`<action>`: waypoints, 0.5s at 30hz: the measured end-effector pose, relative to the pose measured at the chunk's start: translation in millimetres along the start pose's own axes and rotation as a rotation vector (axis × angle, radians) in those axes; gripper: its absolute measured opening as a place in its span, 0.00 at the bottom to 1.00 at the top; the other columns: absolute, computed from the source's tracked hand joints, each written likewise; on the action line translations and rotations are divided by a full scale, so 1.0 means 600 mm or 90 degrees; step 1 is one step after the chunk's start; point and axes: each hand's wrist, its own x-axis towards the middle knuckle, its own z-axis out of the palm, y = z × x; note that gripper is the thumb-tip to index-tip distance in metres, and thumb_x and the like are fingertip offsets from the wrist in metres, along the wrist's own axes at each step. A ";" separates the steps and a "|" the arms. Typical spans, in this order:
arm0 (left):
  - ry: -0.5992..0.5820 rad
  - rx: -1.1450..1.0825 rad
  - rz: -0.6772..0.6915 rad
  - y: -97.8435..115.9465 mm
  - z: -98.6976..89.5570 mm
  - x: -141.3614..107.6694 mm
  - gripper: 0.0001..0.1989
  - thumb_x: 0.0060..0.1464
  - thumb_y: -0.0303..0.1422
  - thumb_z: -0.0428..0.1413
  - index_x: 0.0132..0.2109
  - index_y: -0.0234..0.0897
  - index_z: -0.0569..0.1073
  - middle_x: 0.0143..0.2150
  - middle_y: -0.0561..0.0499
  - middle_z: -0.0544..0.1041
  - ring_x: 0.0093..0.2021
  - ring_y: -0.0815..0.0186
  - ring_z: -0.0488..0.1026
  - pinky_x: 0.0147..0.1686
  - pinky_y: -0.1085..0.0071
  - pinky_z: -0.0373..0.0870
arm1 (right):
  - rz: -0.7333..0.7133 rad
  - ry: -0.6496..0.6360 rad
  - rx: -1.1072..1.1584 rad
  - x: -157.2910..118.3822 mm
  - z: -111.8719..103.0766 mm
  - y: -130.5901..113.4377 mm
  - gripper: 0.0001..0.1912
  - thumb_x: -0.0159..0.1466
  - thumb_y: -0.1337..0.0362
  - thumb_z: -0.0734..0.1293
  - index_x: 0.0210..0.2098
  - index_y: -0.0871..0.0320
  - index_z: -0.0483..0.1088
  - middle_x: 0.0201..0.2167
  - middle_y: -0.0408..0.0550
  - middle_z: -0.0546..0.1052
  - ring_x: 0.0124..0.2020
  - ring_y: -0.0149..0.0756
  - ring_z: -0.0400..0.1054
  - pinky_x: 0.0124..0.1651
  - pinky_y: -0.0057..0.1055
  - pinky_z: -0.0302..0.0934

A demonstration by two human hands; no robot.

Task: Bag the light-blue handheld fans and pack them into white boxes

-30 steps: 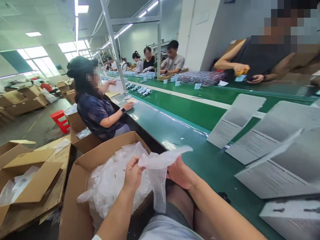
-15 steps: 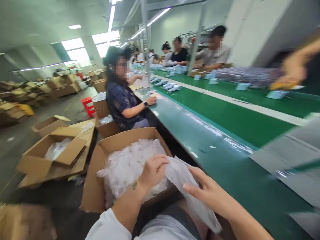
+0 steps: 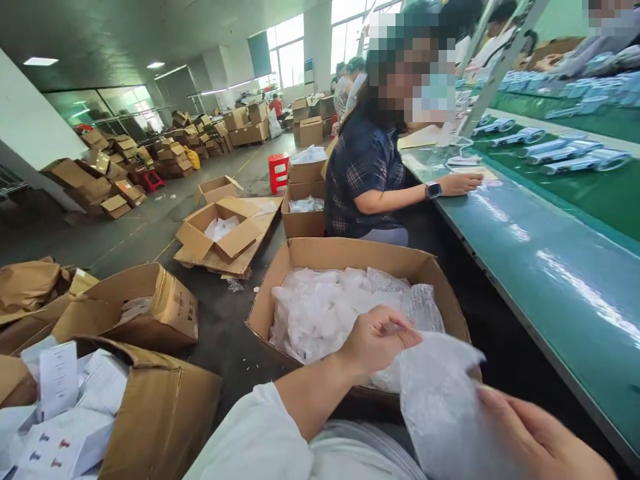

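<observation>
A translucent plastic bag (image 3: 440,400), apparently bubble wrap, hangs between my two hands. My left hand (image 3: 377,340) pinches its upper left corner, the fingers closed on the plastic. At the bag's right edge is my right hand (image 3: 540,427), slightly blurred, its thumb along the edge and its other fingers partly hidden; it grips the film. Just beyond my left hand stands an open cardboard box (image 3: 345,250), full of similar clear bags (image 3: 320,307).
A green-topped workbench (image 3: 545,267) runs along the right, with light-blue handled devices (image 3: 585,157) on it. A co-worker (image 3: 370,180) sits ahead at the bench. At lower left, a carton (image 3: 165,407) holds printed white papers. A red stool (image 3: 278,173) stands farther back.
My view has swung left, bringing more floor and cartons into sight. The bag, earlier stretched narrow toward the lower right, now hangs wider between my hands.
</observation>
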 end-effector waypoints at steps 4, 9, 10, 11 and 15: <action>-0.160 0.133 0.149 0.030 0.034 -0.016 0.15 0.51 0.43 0.63 0.32 0.37 0.71 0.36 0.49 0.78 0.33 0.68 0.72 0.33 0.72 0.67 | -0.166 0.068 -0.030 -0.015 -0.044 -0.037 0.28 0.53 0.39 0.67 0.43 0.51 0.77 0.46 0.62 0.79 0.51 0.63 0.71 0.52 0.59 0.67; -0.266 0.210 0.255 0.026 0.059 -0.034 0.07 0.56 0.38 0.59 0.38 0.39 0.73 0.34 0.48 0.79 0.35 0.65 0.76 0.39 0.69 0.71 | -0.129 0.012 0.076 -0.039 -0.065 -0.086 0.19 0.58 0.44 0.68 0.35 0.52 0.78 0.38 0.53 0.80 0.38 0.48 0.76 0.40 0.39 0.72; -0.223 0.193 0.229 0.023 0.059 -0.032 0.10 0.54 0.38 0.62 0.40 0.39 0.73 0.34 0.49 0.78 0.34 0.65 0.75 0.38 0.69 0.70 | -0.077 0.034 0.100 -0.042 -0.065 -0.086 0.19 0.58 0.44 0.68 0.33 0.53 0.77 0.34 0.52 0.80 0.34 0.46 0.75 0.35 0.36 0.72; -0.189 0.168 0.182 0.019 0.060 -0.031 0.17 0.49 0.39 0.66 0.43 0.39 0.72 0.35 0.50 0.78 0.33 0.66 0.74 0.35 0.71 0.69 | -0.026 0.067 0.119 -0.044 -0.064 -0.084 0.20 0.58 0.43 0.68 0.32 0.54 0.76 0.31 0.51 0.80 0.30 0.44 0.74 0.30 0.34 0.70; -0.329 0.095 -0.068 -0.020 0.070 -0.031 0.34 0.32 0.36 0.74 0.50 0.37 0.73 0.40 0.50 0.77 0.37 0.65 0.73 0.35 0.72 0.68 | 0.019 0.163 0.158 -0.053 -0.058 -0.077 0.19 0.56 0.45 0.70 0.29 0.55 0.73 0.28 0.48 0.78 0.28 0.42 0.72 0.28 0.33 0.68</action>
